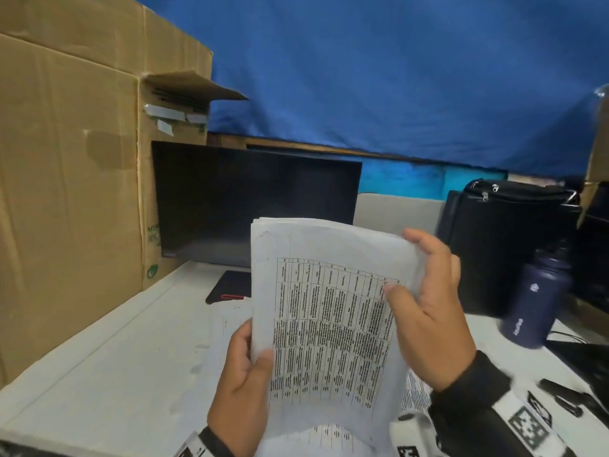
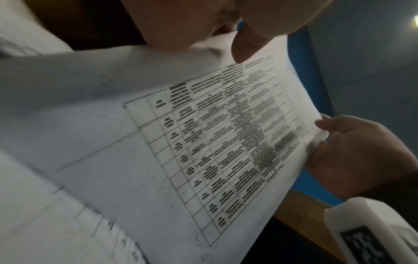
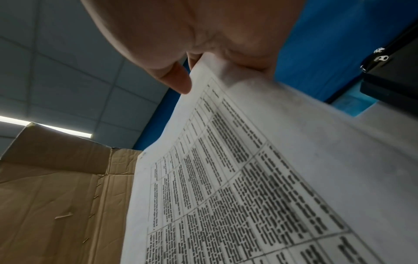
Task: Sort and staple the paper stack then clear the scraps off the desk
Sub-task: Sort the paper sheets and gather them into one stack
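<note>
Holding: paper stack (image 1: 329, 324), raised upright above the desk (image 1: 108, 367), likely for squaring and sorting. Left hand (image 1: 244, 380) is pinching its lower left edge as anchor; right hand (image 1: 428, 311) is gripping the right edge, thumb on the top sheet, probably peeling pages.

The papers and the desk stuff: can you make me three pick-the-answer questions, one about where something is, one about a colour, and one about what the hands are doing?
1. Where is the water bottle?
A. Right of the papers
B. On the cardboard box
C. In the left hand

2. What colour is the cloth behind the screen?
A. Red
B. Blue
C. Yellow

3. How are the papers held?
A. Flat on the desk
B. By one hand
C. By both hands

Answers:
1 A: the water bottle stands right of the papers.
2 B: the cloth behind the screen is blue.
3 C: the left hand and right hand both grip them, lifted off the desk.
</note>
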`<act>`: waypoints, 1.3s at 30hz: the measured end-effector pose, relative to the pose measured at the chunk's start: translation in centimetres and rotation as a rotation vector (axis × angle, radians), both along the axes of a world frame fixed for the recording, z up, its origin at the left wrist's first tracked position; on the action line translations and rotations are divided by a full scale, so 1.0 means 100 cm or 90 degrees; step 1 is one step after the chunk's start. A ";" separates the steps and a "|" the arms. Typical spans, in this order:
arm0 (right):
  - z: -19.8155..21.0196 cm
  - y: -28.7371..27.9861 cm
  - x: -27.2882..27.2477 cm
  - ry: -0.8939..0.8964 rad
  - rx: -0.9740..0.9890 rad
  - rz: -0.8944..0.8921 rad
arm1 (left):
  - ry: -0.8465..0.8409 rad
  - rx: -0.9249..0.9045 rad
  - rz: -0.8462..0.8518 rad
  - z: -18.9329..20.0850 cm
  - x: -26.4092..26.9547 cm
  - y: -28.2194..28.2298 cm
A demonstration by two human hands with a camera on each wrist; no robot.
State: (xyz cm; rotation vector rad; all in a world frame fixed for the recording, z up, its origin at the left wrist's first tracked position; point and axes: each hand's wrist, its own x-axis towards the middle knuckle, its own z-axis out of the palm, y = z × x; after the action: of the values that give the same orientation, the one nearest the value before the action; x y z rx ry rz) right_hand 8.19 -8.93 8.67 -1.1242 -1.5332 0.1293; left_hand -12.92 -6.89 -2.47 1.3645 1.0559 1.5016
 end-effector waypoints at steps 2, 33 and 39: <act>0.004 0.003 0.004 0.025 0.016 -0.003 | 0.000 -0.046 0.013 -0.007 -0.002 0.004; -0.096 -0.043 0.118 0.412 -0.238 -0.219 | 1.012 -0.279 -0.022 -0.015 -0.035 0.070; -0.093 -0.044 0.116 0.406 -0.215 -0.198 | 0.965 -0.348 -0.066 -0.018 -0.003 0.079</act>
State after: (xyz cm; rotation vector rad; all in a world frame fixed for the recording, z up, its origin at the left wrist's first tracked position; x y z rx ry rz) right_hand 19.77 -13.36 -0.60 -1.4022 -0.7753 0.4970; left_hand -13.25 0.98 -4.25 1.9940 1.9755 -0.2195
